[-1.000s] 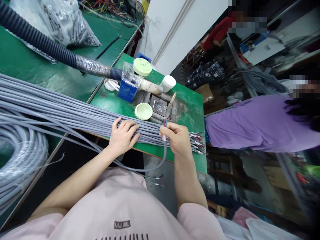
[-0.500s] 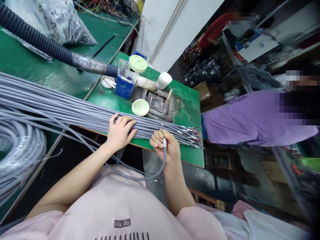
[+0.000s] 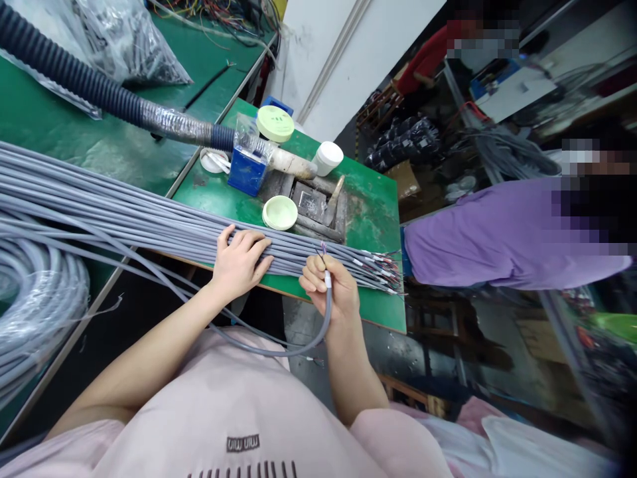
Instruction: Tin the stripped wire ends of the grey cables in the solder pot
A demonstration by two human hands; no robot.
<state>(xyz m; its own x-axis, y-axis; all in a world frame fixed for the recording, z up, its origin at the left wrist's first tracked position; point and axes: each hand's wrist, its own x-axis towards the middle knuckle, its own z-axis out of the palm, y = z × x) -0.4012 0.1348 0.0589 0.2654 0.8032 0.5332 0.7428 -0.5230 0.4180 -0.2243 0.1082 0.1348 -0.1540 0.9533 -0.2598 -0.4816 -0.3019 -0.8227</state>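
Note:
My left hand [image 3: 240, 259] lies flat, fingers spread, on a bundle of long grey cables [image 3: 124, 216] stretched across the green bench [image 3: 89, 149]. My right hand [image 3: 331, 292] is closed on the end of one grey cable [image 3: 326, 312], held upright near the bench's front edge. Thin coloured wires stick out of that cable's tip above my fingers. The cable loops down from my hand toward my lap. The bundle's stripped ends [image 3: 383, 269] fan out to the right of my right hand.
A solder pot [image 3: 311, 202] sits behind the bundle, with a blue box [image 3: 246, 172], green lids [image 3: 279, 212] and a white jar [image 3: 328, 157]. A dark corrugated hose [image 3: 74, 79] crosses the bench. Coiled grey cable [image 3: 30, 305] lies left. A person in purple [image 3: 497, 236] works at right.
My right hand has drawn the cable end back from the solder pot toward the bench's front edge, then held still. My left hand has stayed on the bundle.

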